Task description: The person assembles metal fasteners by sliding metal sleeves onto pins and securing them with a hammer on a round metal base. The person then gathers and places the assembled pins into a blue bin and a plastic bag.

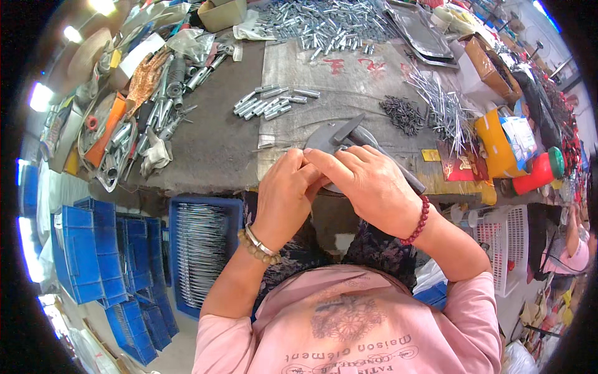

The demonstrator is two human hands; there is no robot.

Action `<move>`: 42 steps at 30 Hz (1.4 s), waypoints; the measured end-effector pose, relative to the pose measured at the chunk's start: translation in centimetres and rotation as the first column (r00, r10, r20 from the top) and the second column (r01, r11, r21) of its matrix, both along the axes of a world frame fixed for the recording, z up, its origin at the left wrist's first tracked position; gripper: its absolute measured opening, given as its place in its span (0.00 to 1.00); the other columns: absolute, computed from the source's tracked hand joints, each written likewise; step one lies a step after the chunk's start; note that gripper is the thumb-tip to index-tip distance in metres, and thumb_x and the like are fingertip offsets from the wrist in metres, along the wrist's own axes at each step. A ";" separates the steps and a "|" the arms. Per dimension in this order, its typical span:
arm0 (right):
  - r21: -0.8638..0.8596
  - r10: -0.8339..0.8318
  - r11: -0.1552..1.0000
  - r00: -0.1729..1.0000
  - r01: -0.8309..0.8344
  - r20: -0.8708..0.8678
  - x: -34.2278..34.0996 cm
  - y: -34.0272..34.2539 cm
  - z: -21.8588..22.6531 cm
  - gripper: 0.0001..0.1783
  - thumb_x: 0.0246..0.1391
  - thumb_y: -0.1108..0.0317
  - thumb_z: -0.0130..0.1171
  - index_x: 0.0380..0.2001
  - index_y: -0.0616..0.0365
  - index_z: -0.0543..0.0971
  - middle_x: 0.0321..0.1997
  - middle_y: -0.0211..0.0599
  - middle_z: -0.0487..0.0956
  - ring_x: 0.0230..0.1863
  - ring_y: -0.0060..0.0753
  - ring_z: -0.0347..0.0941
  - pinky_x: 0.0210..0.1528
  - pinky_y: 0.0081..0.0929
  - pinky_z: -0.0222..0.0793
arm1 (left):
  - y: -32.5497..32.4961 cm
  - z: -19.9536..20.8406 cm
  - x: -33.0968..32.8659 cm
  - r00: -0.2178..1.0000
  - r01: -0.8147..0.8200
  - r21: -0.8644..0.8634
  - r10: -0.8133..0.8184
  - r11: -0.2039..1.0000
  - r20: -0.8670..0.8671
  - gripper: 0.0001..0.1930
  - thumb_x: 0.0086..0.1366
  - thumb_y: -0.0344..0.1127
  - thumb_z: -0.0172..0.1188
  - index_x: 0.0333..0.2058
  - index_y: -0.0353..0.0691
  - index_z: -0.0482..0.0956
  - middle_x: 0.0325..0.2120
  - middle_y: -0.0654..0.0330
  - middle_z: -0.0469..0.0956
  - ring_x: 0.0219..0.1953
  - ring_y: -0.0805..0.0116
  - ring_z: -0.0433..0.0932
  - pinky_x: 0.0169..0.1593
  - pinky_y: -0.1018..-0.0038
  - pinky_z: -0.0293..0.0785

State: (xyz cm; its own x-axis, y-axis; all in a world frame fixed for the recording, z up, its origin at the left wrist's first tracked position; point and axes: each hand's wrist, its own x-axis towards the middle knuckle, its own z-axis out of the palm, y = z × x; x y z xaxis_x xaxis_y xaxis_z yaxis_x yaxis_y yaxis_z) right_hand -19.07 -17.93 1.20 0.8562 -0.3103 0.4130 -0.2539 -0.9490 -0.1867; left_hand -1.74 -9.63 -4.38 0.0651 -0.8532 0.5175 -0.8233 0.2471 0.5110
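Observation:
My left hand (284, 194) and my right hand (375, 188) meet at the front edge of the bench, fingers curled in a pinch. Whatever lies between the fingertips is hidden behind them. Just beyond them, a hammer (347, 129) rests on a round grey metal block (319, 138), its handle slanting toward the right wrist. A small group of shiny metal tubes (274, 101) lies farther off to the left. To the right are a heap of small black pins (403, 115) and a bundle of thin metal rods (443, 103).
A big pile of metal tubes (330, 25) covers the back of the bench, beside dark trays (423, 34). Tools and an orange-handled item (104, 134) crowd the left. A blue crate (239, 215) of thin rods stands below; a red-green bottle (539, 171) lies right.

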 end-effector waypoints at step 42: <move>0.313 -0.337 0.911 0.922 0.268 0.191 -7.2 2.5 -1.4 0.30 0.54 0.81 0.62 0.61 0.50 0.82 0.38 0.37 0.77 0.30 0.38 0.78 0.33 0.35 0.77 | 0.2 0.2 0.3 0.984 0.078 0.071 -0.066 0.994 -0.163 0.11 0.60 0.25 0.71 0.42 0.38 0.88 0.34 0.58 0.77 0.35 0.63 0.79 0.39 0.71 0.76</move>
